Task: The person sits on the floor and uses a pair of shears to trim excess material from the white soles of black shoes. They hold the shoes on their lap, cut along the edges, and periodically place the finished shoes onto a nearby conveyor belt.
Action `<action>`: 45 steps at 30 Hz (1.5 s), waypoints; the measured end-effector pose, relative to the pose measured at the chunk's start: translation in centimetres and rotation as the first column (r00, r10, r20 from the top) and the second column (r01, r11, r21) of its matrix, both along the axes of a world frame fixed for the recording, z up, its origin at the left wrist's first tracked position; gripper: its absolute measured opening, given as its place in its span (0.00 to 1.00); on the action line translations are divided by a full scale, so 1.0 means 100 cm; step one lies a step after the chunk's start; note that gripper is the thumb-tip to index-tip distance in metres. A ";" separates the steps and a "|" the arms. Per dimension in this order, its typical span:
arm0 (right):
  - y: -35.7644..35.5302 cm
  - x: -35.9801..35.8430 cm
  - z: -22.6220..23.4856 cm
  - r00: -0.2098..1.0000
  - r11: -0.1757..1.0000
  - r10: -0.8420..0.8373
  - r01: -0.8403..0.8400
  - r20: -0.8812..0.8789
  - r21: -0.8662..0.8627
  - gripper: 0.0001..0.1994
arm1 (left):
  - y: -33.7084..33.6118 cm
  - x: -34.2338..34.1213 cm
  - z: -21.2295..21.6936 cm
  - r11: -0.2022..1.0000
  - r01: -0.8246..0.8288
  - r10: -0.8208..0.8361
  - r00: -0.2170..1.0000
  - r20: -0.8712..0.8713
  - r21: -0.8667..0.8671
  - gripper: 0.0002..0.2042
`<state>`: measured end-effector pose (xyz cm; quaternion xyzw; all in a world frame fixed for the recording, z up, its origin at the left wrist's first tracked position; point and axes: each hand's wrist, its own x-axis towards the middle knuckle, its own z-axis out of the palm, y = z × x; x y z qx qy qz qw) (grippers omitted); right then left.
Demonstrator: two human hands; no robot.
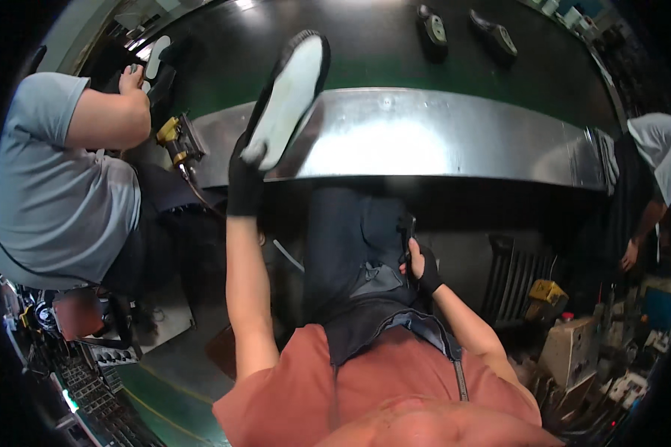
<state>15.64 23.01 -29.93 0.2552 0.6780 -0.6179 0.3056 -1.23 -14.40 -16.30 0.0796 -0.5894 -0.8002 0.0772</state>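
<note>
**L hand lifts shoe sole-up at bench edge, R hand grips dark tool at lap**

L hand (pixel 244 177), black glove, arm stretched up from lower frame. Fingers wrapped tight round heel end of a shoe (pixel 289 95); shoe is black w/ white sole, sole facing camera, toe pointing up and away from fingers, tilted a bit to the right. Heel sits inside the grip, rest of shoe sticks out above fingertips, over the near edge of the metal bench strip (pixel 455 141).

R hand (pixel 423 270), black half-glove, down by the lap on dark apron (pixel 365 298). Fingers closed round a thin dark tool (pixel 406 242) that stands up out of the fist; what kind of tool, can't tell, too dark. Thumb side faces camera.

Beyond L fingertips: dark green belt (pixel 365 52) behind the metal strip. Two more shoes (pixel 432 31) (pixel 493 33) lie on it, well apart from held shoe, up-right of fingers.

Left of L fingers: co-worker in grey shirt (pixel 52 186), their hand (pixel 132 78) up at a white sole piece (pixel 157 56) near belt edge. Yellow tool (pixel 173 138) just left of L wrist, near strip's end.

Far right of R fingers: another person (pixel 652 186) standing, pale top, hand hanging. Yellow box (pixel 548 292) and cluttered parts lower right, well apart from R hand.
</note>
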 end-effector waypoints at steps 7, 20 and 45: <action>0.029 0.057 0.067 0.991 0.995 -0.074 0.066 -0.115 -0.069 0.32 | 0.052 0.138 0.001 0.793 0.097 -0.243 0.955 -0.168 -0.601 0.25; -0.020 -0.018 0.107 0.924 0.833 0.311 -0.378 -0.223 -0.403 0.24 | 0.166 0.059 -0.061 0.833 0.552 -0.552 0.834 -0.024 0.028 0.31; 0.017 0.109 0.075 0.108 0.522 0.774 -0.666 -0.623 0.533 0.19 | 0.178 0.247 0.020 0.784 0.250 -0.283 0.959 0.032 -0.568 0.34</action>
